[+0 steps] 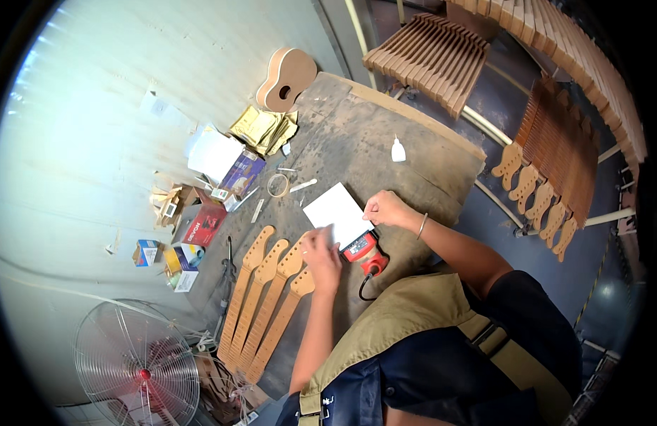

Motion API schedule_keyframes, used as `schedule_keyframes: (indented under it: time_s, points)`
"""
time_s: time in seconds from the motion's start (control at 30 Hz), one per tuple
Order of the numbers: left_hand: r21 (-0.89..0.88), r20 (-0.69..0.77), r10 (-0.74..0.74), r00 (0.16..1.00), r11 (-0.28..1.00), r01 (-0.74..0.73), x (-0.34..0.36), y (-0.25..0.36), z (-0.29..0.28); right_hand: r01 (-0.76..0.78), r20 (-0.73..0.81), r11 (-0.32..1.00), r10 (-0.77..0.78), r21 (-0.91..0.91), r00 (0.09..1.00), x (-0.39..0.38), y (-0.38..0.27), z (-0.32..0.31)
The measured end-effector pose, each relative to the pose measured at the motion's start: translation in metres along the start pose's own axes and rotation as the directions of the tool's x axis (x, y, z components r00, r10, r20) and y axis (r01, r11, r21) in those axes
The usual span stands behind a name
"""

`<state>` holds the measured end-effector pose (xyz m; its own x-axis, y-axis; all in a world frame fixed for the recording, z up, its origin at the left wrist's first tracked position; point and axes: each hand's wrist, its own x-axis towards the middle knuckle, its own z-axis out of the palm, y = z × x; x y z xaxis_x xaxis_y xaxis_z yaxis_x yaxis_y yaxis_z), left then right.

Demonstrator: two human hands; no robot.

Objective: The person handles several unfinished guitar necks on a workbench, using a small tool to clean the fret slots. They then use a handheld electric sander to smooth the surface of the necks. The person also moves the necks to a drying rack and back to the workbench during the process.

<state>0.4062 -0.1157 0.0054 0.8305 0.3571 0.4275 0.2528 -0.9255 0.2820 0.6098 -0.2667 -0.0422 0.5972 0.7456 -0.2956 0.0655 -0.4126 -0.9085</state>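
A white sheet (335, 211) lies on the workbench in front of me, tilted to the left. My right hand (389, 209) is closed in a pinch at the sheet's right edge. At its lower left edge rests my left hand (322, 257), thumb and fingers apart, the fingertips slightly blurred. Between the hands, just below the sheet, is a red power sander (369, 257) with a black cord. Several wooden guitar necks (266, 298) lie side by side left of my left hand; the headstock of the nearest one is close to it.
A white squeeze bottle (398, 150) stands farther up the bench (335, 106). Along the wall are a tape roll (278, 185), yellow papers (266, 130), a red box (203, 221) and a guitar body (289, 78). A fan (144, 374) is lower left; racked necks (555, 156) are at right.
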Motion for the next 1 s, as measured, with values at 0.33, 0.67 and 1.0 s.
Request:
schedule_keyframes:
  time_s: [0.33, 0.67, 1.0]
  points:
    - [-0.387, 0.510, 0.423, 0.749, 0.890, -0.239, 0.009, -0.026, 0.000, 0.157, -0.104, 0.966, -0.180, -0.203, 0.978, 0.002, 0.009, 0.008]
    - [-0.109, 0.513, 0.425, 0.746, 0.894, -0.435, -0.007, -0.050, 0.029, -0.054, -0.019, 0.989, 0.052, -0.137, 0.998, -0.084, 0.059, 0.031]
    - [-0.233, 0.463, 0.449, 0.764, 0.894, -0.384, -0.001, -0.041, 0.017, -0.669, 0.800, -0.443, 0.274, 0.597, 0.533, -0.091, 0.063, 0.111]
